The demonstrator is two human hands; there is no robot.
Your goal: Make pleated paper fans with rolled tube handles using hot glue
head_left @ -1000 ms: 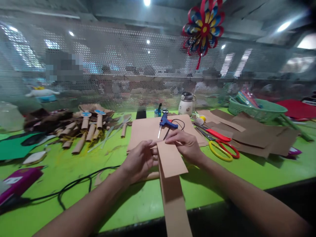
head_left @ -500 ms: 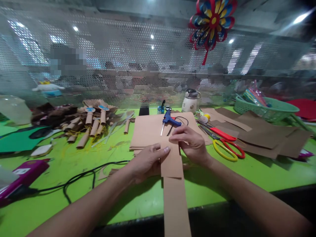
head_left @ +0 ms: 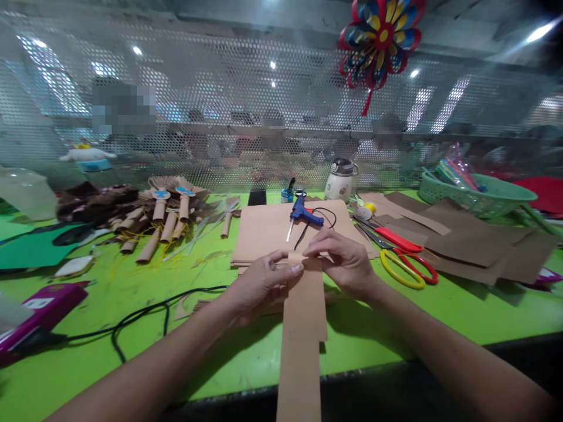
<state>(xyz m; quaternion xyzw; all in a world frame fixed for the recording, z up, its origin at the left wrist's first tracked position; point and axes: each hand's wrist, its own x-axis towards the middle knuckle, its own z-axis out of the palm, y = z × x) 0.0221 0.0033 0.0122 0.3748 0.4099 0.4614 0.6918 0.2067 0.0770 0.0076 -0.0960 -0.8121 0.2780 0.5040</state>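
Observation:
A long strip of tan kraft paper (head_left: 302,328) runs from between my hands down past the table's front edge. My left hand (head_left: 269,281) grips its left side, the thumb lying on the paper near the top. The fingers of my right hand (head_left: 343,258) pinch the top right corner, where the end is curled over. A shorter layer of the paper ends in a step at the right. Just beyond my hands, a blue glue gun (head_left: 305,212) rests on a stack of tan paper sheets (head_left: 259,231), its nozzle pointing towards me.
Red-and-yellow scissors (head_left: 407,261) and brown paper sheets (head_left: 475,246) lie at right, with a green basket (head_left: 479,196) behind. Rolled paper pieces (head_left: 169,225) are heaped at left. A black cable (head_left: 165,305) crosses the green table (head_left: 145,316). A white jar (head_left: 338,183) stands behind.
The paper's top end has been curled over towards me, where it stood flat before. The strip's lower end has swung left, and the shorter layer's edge has moved down.

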